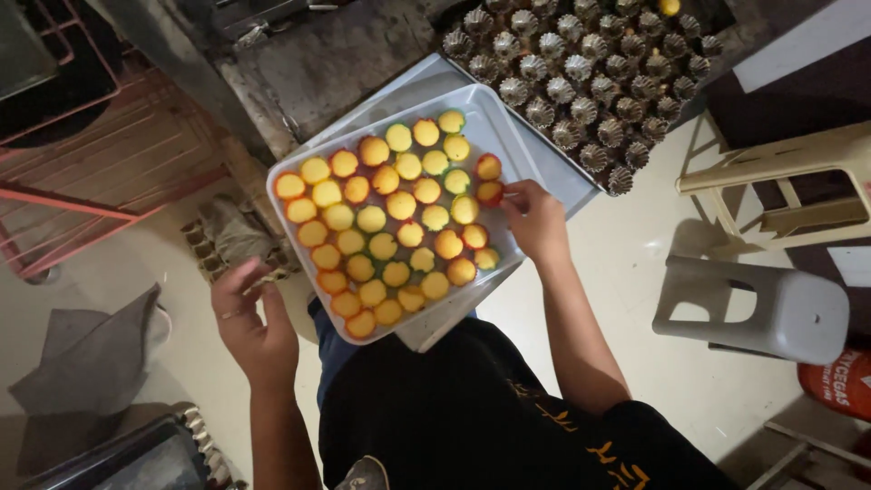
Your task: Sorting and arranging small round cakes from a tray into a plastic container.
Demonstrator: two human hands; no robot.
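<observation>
Head view: right hand fingers seemingly pinch a cupcake; left hand spread beside tray; stool nearby.

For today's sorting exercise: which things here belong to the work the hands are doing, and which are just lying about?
In use:
right hand touching a red-cupped cake
white tray filled with small cakes
left hand, held open beside the tray
tray of empty fluted moulds

Lying about:
grey plastic stool
beige stool
grey cloth
red metal rack
</observation>
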